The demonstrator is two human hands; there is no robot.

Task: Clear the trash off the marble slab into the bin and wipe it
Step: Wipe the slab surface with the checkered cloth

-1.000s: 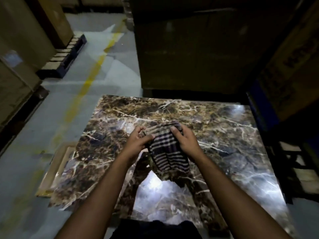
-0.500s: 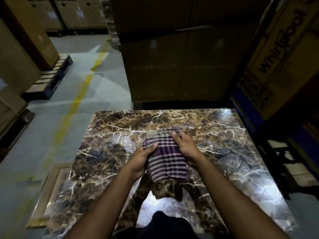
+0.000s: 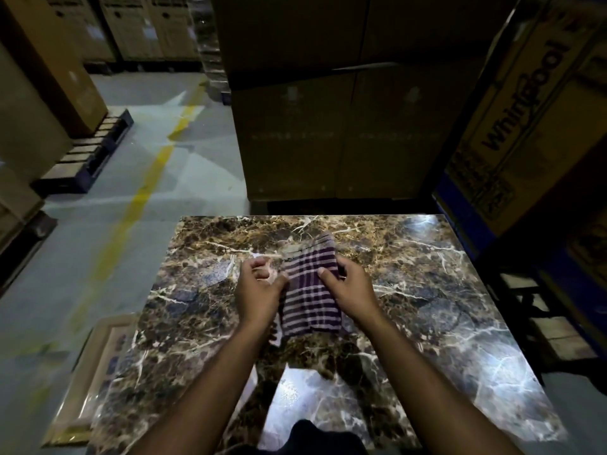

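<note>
A: Over the middle of the marble slab [image 3: 410,290], what do the hands have?

B: Both hold the cloth [image 3: 308,290]. Right hand [image 3: 353,287] grips its right edge, thumb on top and fingers curled behind. Left hand [image 3: 259,290] has fingers curled at the left edge of the cloth; the contact is partly hidden, but it looks like a grip on the fabric.

A: Cloth appearance?

B: Dark purple with pale stripes crossing into a check. Folded into a narrow panel. Far end bunched and slightly raised, near end hanging loose toward the slab. A pale scrap of fabric shows below the left wrist.

A: Slab surface?

B: Brown and gold marble, white veins, glossy. Bright reflections at the near centre and along the right side. No loose trash visible on it.

A: Surroundings?

B: Large cardboard boxes [image 3: 328,126] just beyond the far edge. A box printed "Whirlpool" [image 3: 525,103] at far right. Grey floor with a yellow line [image 3: 144,188] to the left. A pallet [image 3: 88,156] at far left. A framed panel [image 3: 95,372] on the floor beside the slab's near-left corner.
</note>
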